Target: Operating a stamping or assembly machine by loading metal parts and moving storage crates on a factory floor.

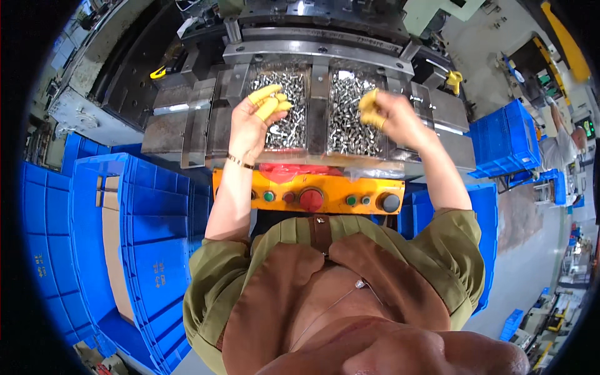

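My left hand (252, 122) is over the left compartment of small shiny metal parts (291, 119). Its yellow-covered fingertips are drawn together, and anything between them is too small to make out. Above the outer side of the right compartment of similar metal parts (347, 119), my right hand (395, 119) is slightly blurred. Its fingers, also in yellow covers, curl inward toward the pile; what they hold, if anything, cannot be seen. A dark metal bar (319, 103) divides the two compartments.
An orange control panel (340, 201) with a large red button (310, 199) fronts the machine. Red plastic (294, 171) lies above it. Blue crates (156, 250) stand at left, another blue crate (507, 140) at right. Behind the parts is a heavy metal die (319, 51).
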{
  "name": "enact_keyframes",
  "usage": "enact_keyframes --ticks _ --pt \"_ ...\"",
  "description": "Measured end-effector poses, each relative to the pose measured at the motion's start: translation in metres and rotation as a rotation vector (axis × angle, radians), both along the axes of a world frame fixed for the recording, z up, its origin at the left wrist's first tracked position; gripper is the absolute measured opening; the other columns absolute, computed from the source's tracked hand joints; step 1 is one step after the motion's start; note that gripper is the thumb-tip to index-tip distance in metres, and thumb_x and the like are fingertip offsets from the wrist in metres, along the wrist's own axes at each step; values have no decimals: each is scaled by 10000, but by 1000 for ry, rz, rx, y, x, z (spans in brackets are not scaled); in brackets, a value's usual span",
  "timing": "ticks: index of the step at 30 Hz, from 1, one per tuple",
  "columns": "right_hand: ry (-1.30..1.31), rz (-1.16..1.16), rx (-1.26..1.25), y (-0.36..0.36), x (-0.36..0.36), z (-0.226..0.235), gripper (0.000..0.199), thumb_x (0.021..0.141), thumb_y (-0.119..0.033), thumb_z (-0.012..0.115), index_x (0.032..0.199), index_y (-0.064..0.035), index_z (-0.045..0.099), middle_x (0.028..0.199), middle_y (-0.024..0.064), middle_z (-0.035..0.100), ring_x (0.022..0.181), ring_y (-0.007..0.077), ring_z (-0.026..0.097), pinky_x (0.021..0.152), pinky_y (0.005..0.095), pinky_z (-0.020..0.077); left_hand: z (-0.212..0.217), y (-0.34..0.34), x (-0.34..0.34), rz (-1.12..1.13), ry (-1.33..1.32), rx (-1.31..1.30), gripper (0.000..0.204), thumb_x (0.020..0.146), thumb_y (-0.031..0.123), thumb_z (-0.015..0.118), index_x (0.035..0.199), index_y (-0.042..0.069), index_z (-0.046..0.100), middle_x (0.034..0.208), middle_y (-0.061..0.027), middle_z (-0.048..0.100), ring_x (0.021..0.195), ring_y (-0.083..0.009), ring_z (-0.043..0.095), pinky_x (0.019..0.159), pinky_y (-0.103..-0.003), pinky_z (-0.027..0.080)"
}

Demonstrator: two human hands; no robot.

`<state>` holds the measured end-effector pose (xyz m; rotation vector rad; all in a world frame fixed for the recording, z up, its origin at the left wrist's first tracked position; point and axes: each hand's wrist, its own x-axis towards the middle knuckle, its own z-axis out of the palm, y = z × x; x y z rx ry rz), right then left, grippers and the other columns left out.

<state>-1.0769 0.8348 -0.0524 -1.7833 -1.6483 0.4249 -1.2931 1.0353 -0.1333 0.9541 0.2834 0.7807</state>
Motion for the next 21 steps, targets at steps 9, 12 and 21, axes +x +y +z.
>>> enact_keyframes --ticks 9,12,21 --pt "-423 -294 438 175 125 73 149 848 -106 637 983 -61 681 890 52 703 696 183 605 685 290 483 1 -5 -6 -7 91 247 231 870 -7 614 1101 5 622 953 -139 690 683 -170 682 568 -231 571" --pt "-534 -337 339 216 156 64 159 834 -88 614 977 -64 680 894 61 702 707 221 613 690 317 485 1 -5 -6 8 52 170 194 862 -21 621 1054 5 627 958 -132 690 654 -166 667 556 -236 557" --pt "-638 -344 160 240 183 40 182 852 -124 596 1005 -59 670 937 76 689 761 244 615 739 332 481 10 -10 -5 -1 63 119 177 873 3 613 1050 4 622 979 -142 694 639 -167 667 542 -226 545"
